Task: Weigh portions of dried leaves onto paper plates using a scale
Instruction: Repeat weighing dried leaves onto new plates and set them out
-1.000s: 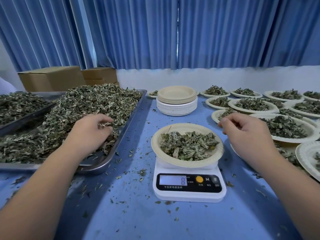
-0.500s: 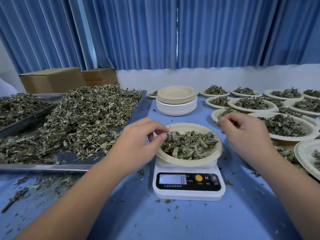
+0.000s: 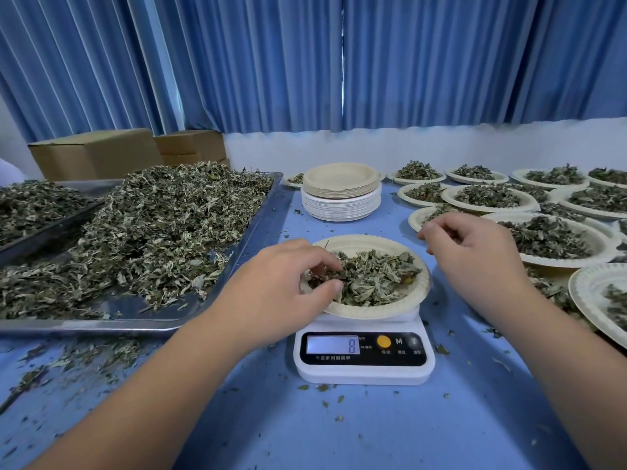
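Head view, starting left of the grip: a metal tray carries the big loose heap of dried leaves, well apart from the pinch. The left hand reaches over the near-left side of the paper plate. Its fingertips and thumb are curled toward each other, pinching a small tuft of the portion lying in the plate. Directly beneath the pinch the plate sits on the scale, and the display, below and just right of the grip, shows a single 8. Beyond the grip stands a stack of empty plates. Right of the pinch, across the plate, the right hand hovers near the far rim with its fingers loosely curled. It holds nothing I can make out, and seems clear of the plate. Further right, filled plates crowd the table.

The leaves look feather-light, dry and brittle, and they tangle. A pinch probably drags neighbouring pieces along, and a hard squeeze would likely crumble them, so small tufts taken loosely from the top of the pile seem best for fine adjustment. The plate looks thin and light but fairly stiff. It would be safest taken by its rim on opposite sides and kept level, since crumbs already scattered round the scale suggest the load spills easily. Any hand resting on the plate would likely upset the reading.
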Demonstrator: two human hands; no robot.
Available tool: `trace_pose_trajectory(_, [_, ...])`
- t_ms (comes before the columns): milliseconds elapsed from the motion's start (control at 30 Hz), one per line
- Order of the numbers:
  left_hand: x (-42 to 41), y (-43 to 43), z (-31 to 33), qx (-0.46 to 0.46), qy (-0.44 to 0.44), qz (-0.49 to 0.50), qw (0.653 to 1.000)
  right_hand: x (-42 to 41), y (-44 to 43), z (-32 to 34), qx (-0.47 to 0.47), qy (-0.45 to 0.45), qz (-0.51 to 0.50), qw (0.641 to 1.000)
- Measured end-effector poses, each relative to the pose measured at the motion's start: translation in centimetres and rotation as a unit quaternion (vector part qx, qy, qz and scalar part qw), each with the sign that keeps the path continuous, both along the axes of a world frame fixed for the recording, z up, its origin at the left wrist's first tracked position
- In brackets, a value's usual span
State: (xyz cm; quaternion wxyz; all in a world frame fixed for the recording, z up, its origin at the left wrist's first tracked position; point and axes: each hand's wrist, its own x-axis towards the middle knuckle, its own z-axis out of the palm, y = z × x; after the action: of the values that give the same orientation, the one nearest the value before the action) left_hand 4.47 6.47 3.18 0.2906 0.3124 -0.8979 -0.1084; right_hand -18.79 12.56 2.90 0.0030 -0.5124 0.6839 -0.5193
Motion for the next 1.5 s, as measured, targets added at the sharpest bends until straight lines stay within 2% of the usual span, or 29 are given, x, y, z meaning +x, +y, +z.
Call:
trace_pose_trajectory(467, [-0.2,0.2,0.1,0.011,0.047,-0.002,0.999,-0.3,-0.2,-0.2,-0.006,-0.005,-0.003,1.000])
trace_pose_trajectory(667, [-0.2,0.1,0.4,0.055,0.136,0.009,0.989,-0.4,-0.1,-0.2,-0.006,-0.004,-0.003,1.000])
trace_pose_trajectory(867, [0.4,-0.8,0.7,0.135,0.247,0.036,0.959,-0.4,-0.1,-0.2,-0.008,-0.006,0.000,1.000])
trace_pose_trajectory(1067, [2.6,-2.4,1.8,0.105,0.311,0.097,0.940,-0.4,0.0,-0.1,-0.009,-0.008,0.000,1.000])
trace_pose_trajectory(1267, [6.4,-5.3,1.6,0.009,0.226,0.296,0.928,-0.4,0.0,-0.1,-0.009,0.007,-0.001,1.000])
trace_pose_trajectory(1367, [8.0,-6.7,1.2,0.032,0.193,0.348,0.917,-0.4,0.1,-0.1,-0.010,0.004,0.001,1.000])
trace_pose_trajectory(1500, [8.5,-7.5,0.5,0.075,0.109,0.366,0.921,-0.2,0.2,0.1,-0.013,0.003,0.008,1.000])
